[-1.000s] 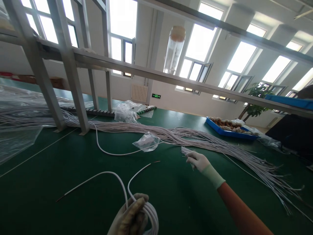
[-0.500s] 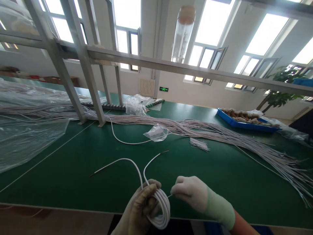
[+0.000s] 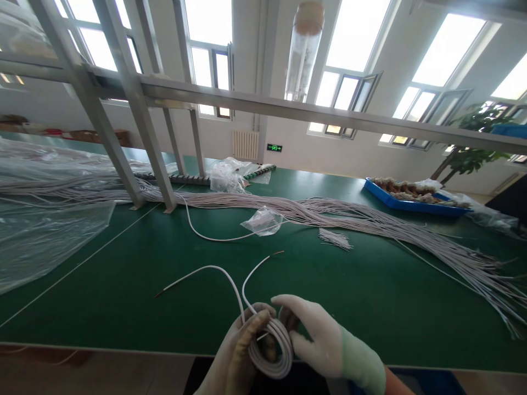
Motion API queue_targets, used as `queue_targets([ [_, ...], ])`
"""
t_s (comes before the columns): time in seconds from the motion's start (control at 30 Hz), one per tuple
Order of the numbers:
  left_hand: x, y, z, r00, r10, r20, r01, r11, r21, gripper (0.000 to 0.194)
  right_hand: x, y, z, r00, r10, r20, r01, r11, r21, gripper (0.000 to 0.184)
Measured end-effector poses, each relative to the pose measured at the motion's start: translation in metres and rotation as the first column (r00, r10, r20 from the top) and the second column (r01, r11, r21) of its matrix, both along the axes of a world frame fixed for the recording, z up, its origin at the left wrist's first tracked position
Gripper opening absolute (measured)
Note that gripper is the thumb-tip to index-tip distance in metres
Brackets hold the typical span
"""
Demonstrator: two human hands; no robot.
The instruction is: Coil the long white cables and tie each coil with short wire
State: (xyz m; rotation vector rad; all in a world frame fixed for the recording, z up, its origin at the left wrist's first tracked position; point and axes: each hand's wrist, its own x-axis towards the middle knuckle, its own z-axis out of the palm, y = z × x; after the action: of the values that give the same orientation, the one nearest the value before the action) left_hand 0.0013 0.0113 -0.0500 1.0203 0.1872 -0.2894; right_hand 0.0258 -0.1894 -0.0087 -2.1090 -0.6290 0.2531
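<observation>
My left hand [image 3: 233,356], in a worn glove, grips a small coil of white cable [image 3: 274,351] at the near edge of the green table [image 3: 135,285]. Two loose ends of the cable [image 3: 214,271] arch out over the table. My right hand [image 3: 313,340], in a white glove, is closed around the coil from the right, fingers wrapping over its top. A small bunch of thin white ties [image 3: 334,238] lies on the table further out.
A long bundle of white cables [image 3: 370,222] runs across the table. Clear plastic bags [image 3: 263,221] and a sheet of plastic [image 3: 45,236] lie about. A blue tray [image 3: 411,204] sits at the far right. Metal frame posts [image 3: 152,148] stand at left.
My right hand came back from the bunch of ties to the coil and now wraps around it. The view has dropped towards the table's near edge.
</observation>
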Motion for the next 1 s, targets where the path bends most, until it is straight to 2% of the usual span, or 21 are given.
queue_targets([
  [0.1,0.000,-0.003,0.008,0.996,-0.075,-0.055,0.070,0.993,-0.094,0.030,-0.010,-0.002,0.003,0.999,-0.021,-0.031,0.021,1.000,0.008,0.067],
  [0.2,-0.002,0.002,0.023,0.990,-0.132,-0.058,0.122,0.981,-0.153,0.031,-0.018,0.006,0.005,0.990,-0.097,-0.102,0.091,0.994,-0.060,0.081],
  [0.3,-0.003,0.005,0.033,0.984,-0.155,-0.087,0.140,0.977,-0.161,0.036,-0.022,0.020,0.003,0.961,-0.215,-0.175,0.195,0.973,-0.124,0.087],
  [0.4,-0.004,0.005,0.036,0.981,-0.166,-0.100,0.154,0.980,-0.123,0.038,-0.023,0.032,-0.003,0.952,-0.268,-0.145,0.255,0.961,-0.106,0.086],
  [0.57,-0.006,0.002,0.039,0.979,-0.190,-0.076,0.176,0.972,-0.158,0.037,-0.027,0.043,-0.018,0.950,-0.312,0.011,0.311,0.946,-0.093,0.077],
  [0.67,-0.004,0.001,0.032,0.983,-0.181,-0.033,0.170,0.963,-0.211,0.030,-0.030,0.042,-0.031,0.930,-0.307,0.205,0.329,0.941,-0.082,0.066],
  [0.77,-0.002,0.001,0.019,0.976,-0.218,-0.003,0.205,0.924,-0.322,0.021,-0.029,0.036,-0.041,0.830,-0.187,0.525,0.272,0.958,-0.088,0.060],
  [0.83,-0.001,0.002,0.011,0.971,-0.241,0.000,0.223,0.900,-0.375,0.020,-0.029,0.033,-0.043,0.745,-0.123,0.656,0.259,0.959,-0.115,0.058],
  [0.9,-0.001,0.002,0.007,0.973,-0.231,-0.011,0.213,0.913,-0.347,0.027,-0.030,0.031,-0.041,0.710,-0.132,0.691,0.286,0.952,-0.112,0.054],
  [1.0,-0.001,0.001,0.005,0.981,-0.186,-0.055,0.169,0.959,-0.228,0.041,-0.030,0.032,-0.040,0.705,-0.158,0.692,0.292,0.953,-0.079,0.049],
])
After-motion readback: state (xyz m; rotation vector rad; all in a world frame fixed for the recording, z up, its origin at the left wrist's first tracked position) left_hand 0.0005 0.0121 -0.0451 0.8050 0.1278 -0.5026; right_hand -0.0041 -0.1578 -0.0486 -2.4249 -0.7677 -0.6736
